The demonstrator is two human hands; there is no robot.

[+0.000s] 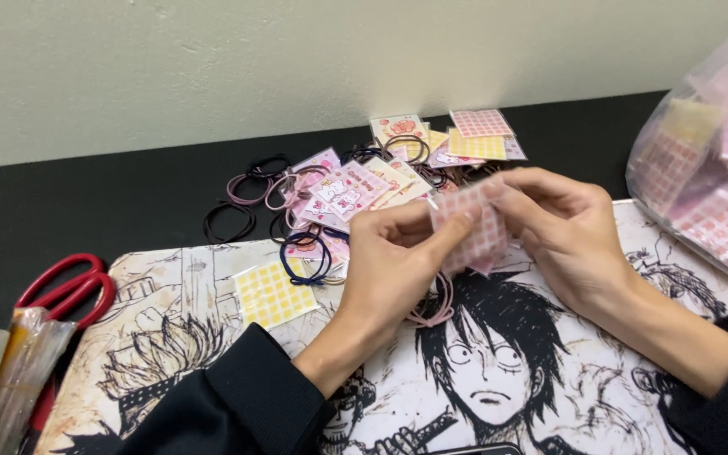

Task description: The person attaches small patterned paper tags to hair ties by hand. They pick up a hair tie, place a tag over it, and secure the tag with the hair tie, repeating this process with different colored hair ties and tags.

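In the head view, above the middle of the illustrated mat point(212, 278) on the dark surface point(86, 194), the left hand point(393, 253) and right hand point(562, 227) pinch opposite edges of a pink checked card point(473, 223), which looks thin, light, bendable and best held by its rims.

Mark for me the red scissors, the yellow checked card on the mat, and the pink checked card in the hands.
red scissors point(69, 282): head view, on the handle loops.
yellow checked card point(274, 294): head view, its middle.
pink checked card point(475, 229): head view, middle of the part showing between the fingers.
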